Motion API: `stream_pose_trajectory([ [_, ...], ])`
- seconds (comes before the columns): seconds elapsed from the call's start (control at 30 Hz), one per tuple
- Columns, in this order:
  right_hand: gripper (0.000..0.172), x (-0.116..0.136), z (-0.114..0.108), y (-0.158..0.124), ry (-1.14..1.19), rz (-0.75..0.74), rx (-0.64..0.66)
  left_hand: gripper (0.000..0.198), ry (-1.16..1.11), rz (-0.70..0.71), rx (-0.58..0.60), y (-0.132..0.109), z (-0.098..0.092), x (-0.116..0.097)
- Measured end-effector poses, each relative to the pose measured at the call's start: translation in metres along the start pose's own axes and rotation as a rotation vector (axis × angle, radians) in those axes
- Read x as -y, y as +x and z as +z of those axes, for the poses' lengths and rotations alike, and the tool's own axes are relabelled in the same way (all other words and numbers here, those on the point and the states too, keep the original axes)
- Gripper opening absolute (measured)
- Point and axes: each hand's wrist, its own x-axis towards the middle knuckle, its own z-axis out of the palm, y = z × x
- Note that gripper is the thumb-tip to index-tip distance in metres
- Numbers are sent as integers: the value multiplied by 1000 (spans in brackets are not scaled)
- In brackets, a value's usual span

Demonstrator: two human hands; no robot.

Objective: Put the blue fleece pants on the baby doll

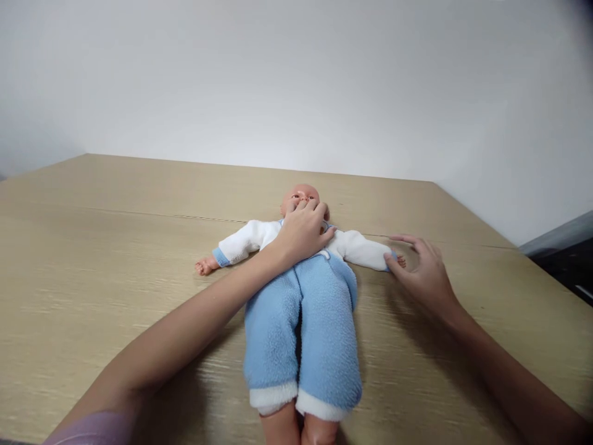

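A baby doll (303, 309) in a white and blue fleecy outfit lies on its back, head away from me, arms spread wide. My left hand (306, 228) is on its upper chest and chin, the fingers bent over its mouth and neck and the thumb out to the right. Part of the doll's lower face and chest is hidden beneath that hand. At the doll's arm on the right, my right hand (424, 269) is open, fingers and thumb apart around the small hand, the thumb at the blue cuff (393, 259). Bare doll legs (319, 431) run out of the bottom edge.
The wooden table (115, 247) extends on both sides of the doll, with a thin seam across it. A plain pale wall (278, 80) rises behind. Beyond the table's right edge stands a dark object (567, 259), cut off by the frame.
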Motion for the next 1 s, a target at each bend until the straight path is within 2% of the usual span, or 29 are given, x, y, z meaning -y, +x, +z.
stream_pose_trajectory([
  [0.07,36,23,4,-10,-38,-156,-56,21,-19,72,-27,1,-5,-2],
  [0.1,35,34,7,-16,35,-157,-12,20,-62,119,-22,1,-7,-4],
  [0.23,36,64,24,-36,514,41,359,20,-330,282,69,2,-13,-13],
  [0.33,36,68,32,-41,570,118,563,24,-379,278,192,1,-12,-17],
  [0.4,39,64,32,-40,574,173,603,30,-324,261,292,0,-11,-18],
  [0.53,43,53,34,-35,711,290,526,41,-218,284,457,-1,-11,-20],
  [0.6,46,50,37,-33,772,310,459,36,-242,284,487,-1,-10,-21],
  [0.67,48,49,38,-32,766,281,363,34,-301,223,484,1,-9,-22],
  [0.77,43,44,32,-27,505,153,212,37,-393,59,445,3,-6,-23],
  [0.87,31,32,17,-18,71,-110,89,30,-437,8,396,1,0,-21],
  [0.93,37,18,6,-10,-113,-275,76,24,-455,24,369,0,4,-19],
  [1.0,52,3,-1,-3,-180,-344,135,21,-490,43,331,-1,8,-18],
])
